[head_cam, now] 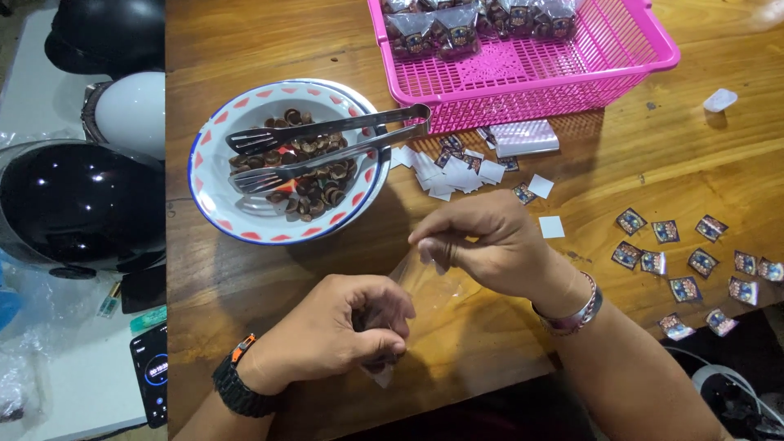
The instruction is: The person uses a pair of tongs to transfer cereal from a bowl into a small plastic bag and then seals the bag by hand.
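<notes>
So from my feed: my left hand (pixel 343 331) is curled into a loose fist around the bottom end of a small clear plastic bag (pixel 425 282), fingers closed tight on it, with a bit of something dark bunched inside the grip. Can't tell exactly what it is. My right hand (pixel 486 241) is pinching the top edge of the same bag, thumb and fingertips pressed together on the plastic, so the bag is stretched between both hands just above the wooden table (pixel 645 175), near its front edge.

Moving out from there: right behind the hands is a white enamel bowl (pixel 214 200) with a red-and-blue pattern on the rim, holding a pile of small brown round pieces (pixel 314 175). A pair of metal tongs (pixel 327 143) lies across the bowl, tips over the pile, handle end sticking out toward the pink plastic basket (pixel 572 69). The basket has some filled little packets (pixel 441 33) stacked at its far end.

Between bowl and basket there's a scatter of small white paper squares (pixel 445 171), and off to the right a loose spread of little printed labels (pixel 686 261) lying flat on the wood. A small white cap-like thing (pixel 719 100) sits alone further back right.

Left of the table, on a lower white surface, are helmets (pixel 77 200) and a phone (pixel 151 376).
</notes>
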